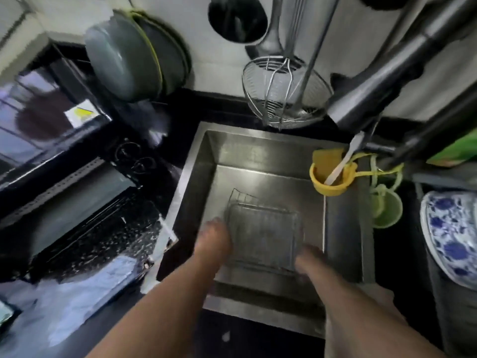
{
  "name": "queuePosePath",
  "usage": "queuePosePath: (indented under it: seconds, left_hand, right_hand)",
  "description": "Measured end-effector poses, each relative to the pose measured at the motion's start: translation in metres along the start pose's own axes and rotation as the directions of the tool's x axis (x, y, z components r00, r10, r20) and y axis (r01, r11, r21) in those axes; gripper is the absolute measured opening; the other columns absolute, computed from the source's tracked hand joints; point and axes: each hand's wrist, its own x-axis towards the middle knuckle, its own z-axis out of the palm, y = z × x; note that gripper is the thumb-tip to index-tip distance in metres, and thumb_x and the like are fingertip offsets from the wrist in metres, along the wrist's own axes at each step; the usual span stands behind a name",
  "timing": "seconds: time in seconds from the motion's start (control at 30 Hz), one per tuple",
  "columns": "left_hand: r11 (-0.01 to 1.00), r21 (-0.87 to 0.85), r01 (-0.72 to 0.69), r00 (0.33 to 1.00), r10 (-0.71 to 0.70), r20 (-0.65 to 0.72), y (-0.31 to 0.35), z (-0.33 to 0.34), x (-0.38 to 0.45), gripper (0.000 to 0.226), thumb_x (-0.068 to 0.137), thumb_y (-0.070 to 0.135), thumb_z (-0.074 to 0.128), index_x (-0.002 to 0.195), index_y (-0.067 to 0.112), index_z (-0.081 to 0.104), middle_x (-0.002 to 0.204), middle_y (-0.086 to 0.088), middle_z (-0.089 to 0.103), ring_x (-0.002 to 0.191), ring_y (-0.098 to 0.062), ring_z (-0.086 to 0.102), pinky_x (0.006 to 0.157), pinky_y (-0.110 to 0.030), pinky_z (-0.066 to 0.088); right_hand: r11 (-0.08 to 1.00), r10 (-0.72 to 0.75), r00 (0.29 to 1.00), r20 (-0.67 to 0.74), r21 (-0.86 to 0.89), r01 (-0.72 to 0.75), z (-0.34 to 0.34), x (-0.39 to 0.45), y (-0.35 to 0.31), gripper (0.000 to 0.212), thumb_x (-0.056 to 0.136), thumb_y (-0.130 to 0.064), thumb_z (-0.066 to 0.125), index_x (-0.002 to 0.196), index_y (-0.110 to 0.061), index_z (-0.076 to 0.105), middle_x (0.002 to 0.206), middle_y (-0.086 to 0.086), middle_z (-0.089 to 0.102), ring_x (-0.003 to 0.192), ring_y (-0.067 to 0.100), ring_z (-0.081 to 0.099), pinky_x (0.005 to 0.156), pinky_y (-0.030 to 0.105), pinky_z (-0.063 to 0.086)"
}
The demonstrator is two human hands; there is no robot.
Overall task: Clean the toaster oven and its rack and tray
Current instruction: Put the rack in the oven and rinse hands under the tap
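Note:
A metal tray (265, 241) with a wire rack (247, 200) on it sits low inside the steel sink (258, 151). My left hand (214, 239) grips the tray's left edge. My right hand (307, 257) holds its near right corner. Motion blur hides the fingers of both hands. The black toaster oven (64, 161) stands on the counter left of the sink, its glass door (85, 218) folded down open.
A yellow cup (320, 182) holding a white utensil hangs at the sink's right rim, a green cup (387, 213) beside it. A blue-and-white plate (451, 233) stands far right. A wire strainer (284, 96) and pots (134, 55) hang on the wall behind.

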Motion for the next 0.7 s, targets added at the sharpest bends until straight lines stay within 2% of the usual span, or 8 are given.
queuePosePath:
  seconds: [0.13,0.3,0.4,0.43,0.5,0.57,0.63,0.7]
  left_hand:
    - [0.988,0.146,-0.042,0.977,0.011,0.212,-0.023,0.042,0.048,0.039,0.102,0.021,0.059,0.139,0.007,0.053,0.134,-0.013,0.059,0.123,-0.029,0.06,0.094,-0.033,0.05]
    - [0.995,-0.023,0.101,0.94,-0.088,0.33,-0.024,0.043,0.047,0.036,0.104,0.023,0.05,0.132,0.004,0.063,0.135,-0.015,0.064,0.125,-0.033,0.061,0.102,-0.037,0.051]
    - [0.924,-0.29,0.249,0.931,-0.147,0.333,-0.006,0.003,0.015,0.032,0.102,0.023,0.053,0.125,0.003,0.063,0.116,-0.014,0.068,0.107,-0.03,0.066,0.088,-0.036,0.052]
    - [0.782,-0.535,0.319,0.92,-0.12,0.373,0.004,-0.013,-0.001,0.031,0.101,0.023,0.055,0.121,0.001,0.063,0.104,-0.013,0.068,0.095,-0.029,0.066,0.082,-0.041,0.053]
    - [0.201,-0.887,0.414,0.906,-0.001,0.423,0.018,-0.044,-0.03,0.031,0.104,0.023,0.053,0.116,-0.004,0.063,0.097,-0.015,0.07,0.086,-0.029,0.067,0.074,-0.047,0.054]
    - [-0.295,-0.851,0.435,0.9,0.121,0.419,0.03,-0.074,-0.051,0.039,0.11,0.03,0.043,0.116,-0.004,0.062,0.111,-0.022,0.071,0.104,-0.034,0.069,0.086,-0.043,0.054]
    - [-0.472,-0.783,0.406,0.913,0.166,0.373,0.041,-0.094,-0.059,0.053,0.111,0.041,0.037,0.121,-0.006,0.061,0.117,-0.026,0.071,0.113,-0.037,0.067,0.096,-0.043,0.054]
    - [-0.513,-0.77,0.379,0.923,0.152,0.353,0.05,-0.104,-0.053,0.063,0.11,0.048,0.033,0.123,-0.007,0.06,0.118,-0.026,0.071,0.115,-0.038,0.067,0.099,-0.044,0.053]
  right_hand:
    - [0.999,0.053,0.997,0.061,-0.011,-0.052,0.018,0.03,-0.004,0.028,0.098,-0.014,0.048,0.12,-0.007,0.064,0.12,0.01,0.066,0.104,0.025,0.065,0.073,0.027,0.045]
    - [0.998,0.006,0.994,0.107,-0.064,0.001,-0.007,0.018,-0.01,0.031,0.092,-0.011,0.052,0.12,-0.005,0.066,0.119,0.013,0.066,0.108,0.029,0.065,0.08,0.031,0.051]
    - [0.964,-0.057,0.969,-0.24,0.238,0.115,-0.055,-0.016,-0.007,0.024,0.09,-0.014,0.055,0.112,-0.016,0.063,0.107,0.01,0.067,0.095,0.03,0.068,0.073,0.034,0.056]
    - [0.892,-0.053,0.915,-0.401,0.394,0.224,-0.077,-0.033,-0.004,0.026,0.091,-0.019,0.054,0.116,-0.022,0.059,0.103,0.007,0.067,0.088,0.029,0.069,0.072,0.039,0.059]
    - [0.748,0.053,0.796,-0.604,0.552,0.369,-0.127,-0.038,0.003,0.044,0.091,-0.022,0.05,0.134,-0.027,0.044,0.103,0.005,0.063,0.082,0.03,0.068,0.07,0.048,0.059]
    - [0.633,0.141,0.832,-0.536,0.695,0.34,-0.18,-0.026,0.004,0.082,0.08,-0.023,0.051,0.15,-0.036,0.01,0.116,0.007,0.06,0.084,0.032,0.066,0.073,0.048,0.057]
    - [0.583,0.112,0.908,-0.404,0.766,0.269,-0.221,-0.014,-0.004,0.11,0.066,-0.015,0.051,0.151,-0.038,-0.015,0.113,0.009,0.061,0.069,0.026,0.062,0.06,0.037,0.054]
    - [0.652,0.006,0.941,-0.339,0.715,0.254,-0.235,-0.012,-0.014,0.107,0.07,-0.004,0.052,0.155,-0.023,-0.01,0.098,0.021,0.067,0.059,0.026,0.059,0.049,0.03,0.052]
